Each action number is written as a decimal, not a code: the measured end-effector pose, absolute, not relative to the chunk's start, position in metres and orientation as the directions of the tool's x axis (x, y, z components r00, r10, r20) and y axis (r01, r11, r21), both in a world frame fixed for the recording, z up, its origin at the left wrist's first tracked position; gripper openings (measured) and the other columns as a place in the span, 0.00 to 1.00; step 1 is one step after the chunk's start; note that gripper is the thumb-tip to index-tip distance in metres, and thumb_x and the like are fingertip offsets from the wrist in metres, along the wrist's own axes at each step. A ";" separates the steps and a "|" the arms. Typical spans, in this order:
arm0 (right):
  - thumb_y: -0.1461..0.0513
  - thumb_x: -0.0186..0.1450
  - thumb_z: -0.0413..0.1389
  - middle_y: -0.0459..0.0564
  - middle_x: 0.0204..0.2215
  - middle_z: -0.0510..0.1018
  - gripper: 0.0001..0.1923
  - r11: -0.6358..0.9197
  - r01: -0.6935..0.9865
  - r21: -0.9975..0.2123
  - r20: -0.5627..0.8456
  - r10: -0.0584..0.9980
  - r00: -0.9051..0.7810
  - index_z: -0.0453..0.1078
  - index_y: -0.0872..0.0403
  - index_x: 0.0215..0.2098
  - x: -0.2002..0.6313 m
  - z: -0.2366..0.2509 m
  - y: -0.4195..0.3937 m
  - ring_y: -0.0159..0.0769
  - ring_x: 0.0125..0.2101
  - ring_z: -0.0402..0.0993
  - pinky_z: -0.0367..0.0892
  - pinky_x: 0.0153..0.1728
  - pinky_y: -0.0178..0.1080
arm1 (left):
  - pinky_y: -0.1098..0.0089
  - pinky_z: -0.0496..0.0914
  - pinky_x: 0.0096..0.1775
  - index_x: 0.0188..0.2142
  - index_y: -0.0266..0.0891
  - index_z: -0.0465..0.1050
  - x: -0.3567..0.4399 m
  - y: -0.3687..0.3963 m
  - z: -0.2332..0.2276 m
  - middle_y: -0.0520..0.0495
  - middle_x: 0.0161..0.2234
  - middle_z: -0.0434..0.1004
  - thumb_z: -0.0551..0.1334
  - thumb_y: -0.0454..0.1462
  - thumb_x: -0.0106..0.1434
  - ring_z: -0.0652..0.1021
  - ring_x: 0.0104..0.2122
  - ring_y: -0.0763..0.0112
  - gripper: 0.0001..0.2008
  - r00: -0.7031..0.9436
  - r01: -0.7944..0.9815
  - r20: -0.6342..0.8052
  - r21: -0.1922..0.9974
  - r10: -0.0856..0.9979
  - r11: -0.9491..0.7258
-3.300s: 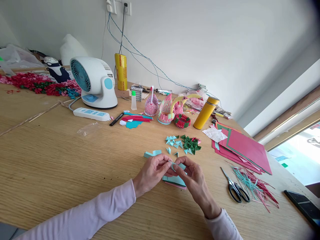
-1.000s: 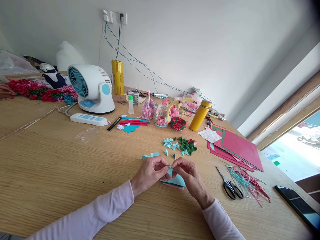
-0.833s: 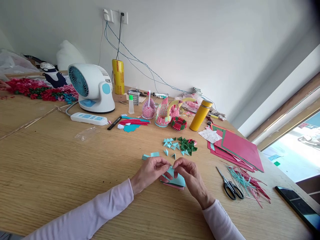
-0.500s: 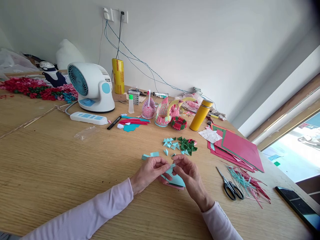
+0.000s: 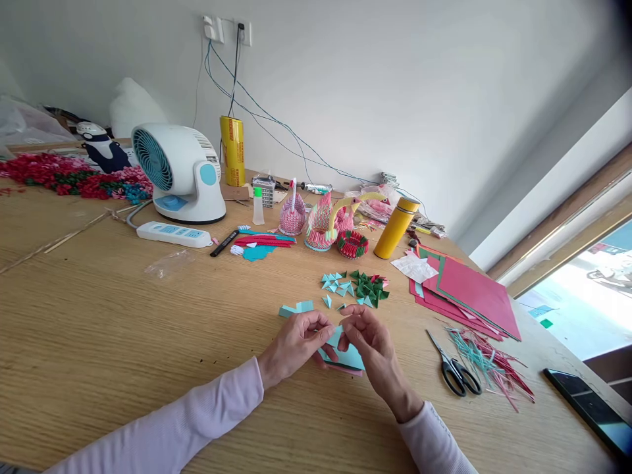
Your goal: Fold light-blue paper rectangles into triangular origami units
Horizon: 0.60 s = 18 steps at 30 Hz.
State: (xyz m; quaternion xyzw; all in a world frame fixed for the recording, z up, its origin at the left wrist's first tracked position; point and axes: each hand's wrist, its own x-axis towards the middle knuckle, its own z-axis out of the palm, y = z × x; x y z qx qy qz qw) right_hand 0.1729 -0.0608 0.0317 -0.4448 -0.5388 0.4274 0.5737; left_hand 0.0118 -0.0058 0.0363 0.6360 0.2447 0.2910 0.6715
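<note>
A small light-blue paper piece [image 5: 335, 337] is pinched between my left hand [image 5: 299, 342] and my right hand [image 5: 369, 345], with fingers closed on its two sides. Below it lies a stack of blue paper [image 5: 351, 357] with a pink sheet under it, partly covered by my hands. Several flat blue paper pieces [image 5: 297, 308] rest just beyond my left hand. Past my fingertips are folded light-blue paper triangles [image 5: 337, 284] and a pile of dark green folded triangles [image 5: 371, 288].
Black-handled scissors [image 5: 457, 372] and thin paper strips [image 5: 486, 362] lie to the right, near a phone [image 5: 590, 408]. Coloured paper sheets [image 5: 476, 296], a yellow bottle [image 5: 396, 228], a red-green paper ring [image 5: 352, 245] and paper swans [image 5: 320, 224] stand farther back. A fan [image 5: 185, 174] is at left.
The small blue paper between my fingers has shifted, and its face now shows flatter and lower. My hands have stayed almost in place.
</note>
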 end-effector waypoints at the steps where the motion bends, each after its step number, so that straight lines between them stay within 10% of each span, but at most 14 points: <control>1: 0.57 0.68 0.52 0.41 0.24 0.68 0.09 0.243 -0.019 -0.970 0.242 0.969 0.051 0.64 0.51 0.45 0.175 0.032 -0.061 0.30 0.24 0.69 0.66 0.28 0.34 | 0.74 0.72 0.23 0.35 0.34 0.68 0.012 -0.005 0.036 0.44 0.33 0.76 0.59 0.46 0.63 0.80 0.28 0.67 0.15 0.714 -0.084 0.026 0.995 0.700 0.048; 7: 0.64 0.67 0.52 0.51 0.39 0.74 0.11 0.451 0.427 -0.784 0.443 0.888 -0.123 0.71 0.49 0.47 0.188 0.042 -0.065 0.34 0.34 0.74 0.68 0.33 0.36 | 0.77 0.70 0.19 0.34 0.35 0.64 0.010 -0.004 0.037 0.47 0.32 0.75 0.61 0.46 0.61 0.81 0.25 0.67 0.15 0.720 -0.106 -0.051 0.978 0.693 0.182; 18: 0.67 0.66 0.53 0.48 0.28 0.76 0.07 0.461 0.717 -0.523 0.532 0.834 -0.149 0.73 0.53 0.35 0.192 0.034 -0.066 0.33 0.28 0.72 0.66 0.30 0.34 | 0.75 0.72 0.19 0.37 0.34 0.66 0.011 0.004 0.037 0.51 0.27 0.72 0.68 0.44 0.54 0.77 0.24 0.72 0.18 0.657 -0.122 -0.008 0.986 0.754 0.117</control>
